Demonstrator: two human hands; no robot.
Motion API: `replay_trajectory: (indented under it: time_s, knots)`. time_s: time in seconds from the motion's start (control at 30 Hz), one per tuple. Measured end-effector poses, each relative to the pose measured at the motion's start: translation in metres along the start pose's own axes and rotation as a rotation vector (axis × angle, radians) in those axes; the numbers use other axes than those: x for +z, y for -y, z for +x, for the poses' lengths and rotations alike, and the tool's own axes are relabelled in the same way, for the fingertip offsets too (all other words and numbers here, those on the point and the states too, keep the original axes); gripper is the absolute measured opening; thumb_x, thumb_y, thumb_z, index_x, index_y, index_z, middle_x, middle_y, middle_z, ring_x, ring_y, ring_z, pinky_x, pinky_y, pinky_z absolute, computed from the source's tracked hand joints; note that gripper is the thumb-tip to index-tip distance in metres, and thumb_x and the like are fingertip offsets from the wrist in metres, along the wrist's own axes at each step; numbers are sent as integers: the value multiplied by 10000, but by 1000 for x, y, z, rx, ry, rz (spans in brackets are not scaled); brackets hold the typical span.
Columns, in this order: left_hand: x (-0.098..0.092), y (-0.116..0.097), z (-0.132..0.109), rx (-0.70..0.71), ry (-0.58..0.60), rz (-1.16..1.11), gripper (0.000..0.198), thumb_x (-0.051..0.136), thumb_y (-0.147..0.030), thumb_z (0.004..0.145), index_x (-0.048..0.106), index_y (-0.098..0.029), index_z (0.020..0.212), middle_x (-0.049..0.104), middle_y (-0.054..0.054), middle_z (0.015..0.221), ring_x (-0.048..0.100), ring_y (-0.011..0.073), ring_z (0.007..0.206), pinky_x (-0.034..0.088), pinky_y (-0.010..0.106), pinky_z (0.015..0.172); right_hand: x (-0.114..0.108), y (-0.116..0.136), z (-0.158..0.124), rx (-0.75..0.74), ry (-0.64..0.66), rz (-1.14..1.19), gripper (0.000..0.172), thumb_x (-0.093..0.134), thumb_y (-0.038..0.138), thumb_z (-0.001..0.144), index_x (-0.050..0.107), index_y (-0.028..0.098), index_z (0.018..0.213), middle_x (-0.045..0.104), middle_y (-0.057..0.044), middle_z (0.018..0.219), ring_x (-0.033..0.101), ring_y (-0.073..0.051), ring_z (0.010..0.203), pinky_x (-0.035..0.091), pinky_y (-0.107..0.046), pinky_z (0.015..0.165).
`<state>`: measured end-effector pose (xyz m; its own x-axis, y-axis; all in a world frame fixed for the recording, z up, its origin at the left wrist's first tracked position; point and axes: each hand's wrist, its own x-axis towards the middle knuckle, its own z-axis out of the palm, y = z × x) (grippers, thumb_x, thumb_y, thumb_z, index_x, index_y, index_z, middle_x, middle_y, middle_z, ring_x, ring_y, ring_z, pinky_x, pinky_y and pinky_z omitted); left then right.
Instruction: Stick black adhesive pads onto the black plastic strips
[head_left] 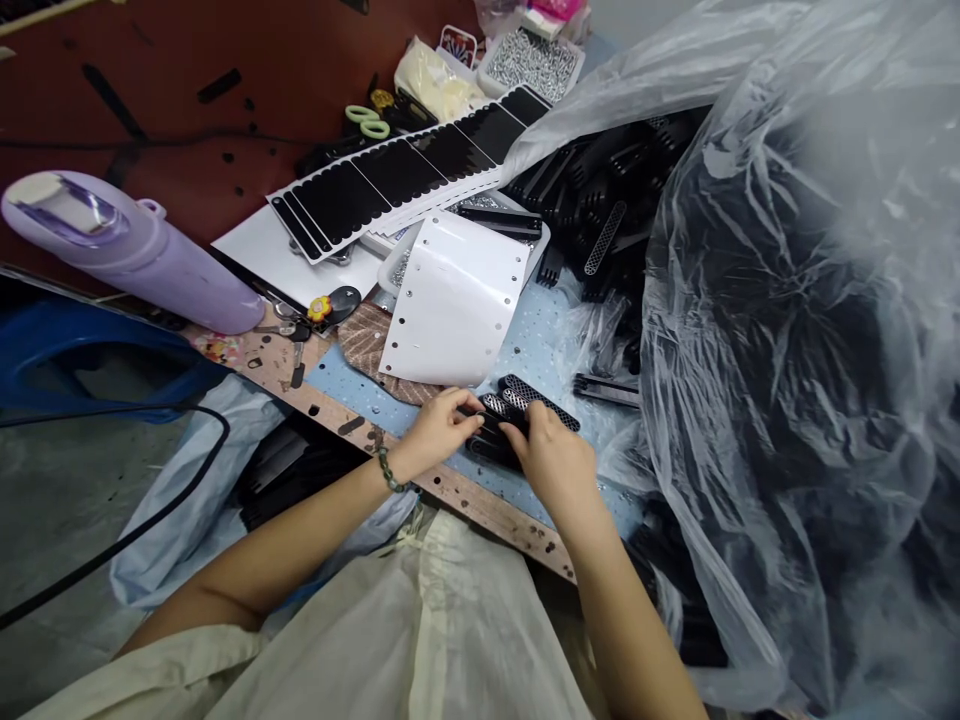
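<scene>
My left hand [439, 425] and my right hand [551, 462] meet over a black hair comb clip [491, 440] on the blue table top [525, 345]. Both hands have their fingers pinched on it from either side. Black perforated strips with silver studs [536, 398] lie just behind my fingers, and one seems to sit on the clip. A curled white backing sheet with punched holes [454, 300] stands right behind them. My left wrist wears a green bead bracelet [388, 470].
A big clear plastic bag [787, 330] full of black comb clips fills the right side. Sheets of black sticker strips [409, 170], green scissors [367, 120], a tray of silver studs [532, 62] and a purple bottle [127, 245] lie behind and left. A black cable [150, 520] crosses the floor.
</scene>
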<state>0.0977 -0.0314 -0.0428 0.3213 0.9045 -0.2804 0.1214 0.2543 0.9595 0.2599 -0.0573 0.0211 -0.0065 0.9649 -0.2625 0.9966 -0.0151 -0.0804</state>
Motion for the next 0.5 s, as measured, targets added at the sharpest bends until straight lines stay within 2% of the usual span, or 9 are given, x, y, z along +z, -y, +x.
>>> replay_trajectory:
  time_s: [0.17, 0.27, 0.37, 0.5]
  knots:
    - [-2, -12, -3, -17, 72, 134, 210, 542, -258, 818, 638, -183, 988, 650, 49, 912, 623, 152, 718, 515, 276, 664, 11, -30, -15, -3, 7, 379, 126, 440, 317, 893, 513, 231, 836, 624, -18, 787, 583, -179, 682, 376, -276, 603]
    - [-2, -20, -3, -11, 80, 247, 208, 550, -296, 821, 664, -183, 953, 645, 27, 794, 548, 129, 601, 462, 255, 581, 19, -33, -15, 9, -18, 454, 132, 442, 304, 875, 517, 224, 801, 607, -23, 793, 562, -182, 719, 380, -287, 650]
    - [-1, -24, -3, -22, 80, 288, 195, 572, -348, 815, 652, -180, 875, 569, -14, 631, 458, 110, 503, 385, 233, 497, 21, -34, -15, 24, -5, 539, 142, 460, 325, 873, 521, 224, 794, 599, -11, 770, 550, -170, 704, 372, -277, 652]
    - [0, -24, -2, -45, 94, 288, 182, 567, -337, 817, 637, -176, 865, 547, -21, 599, 431, 104, 480, 350, 223, 476, 21, -36, -17, 50, 6, 597, 142, 480, 329, 874, 525, 222, 790, 608, -2, 750, 548, -160, 680, 369, -267, 644]
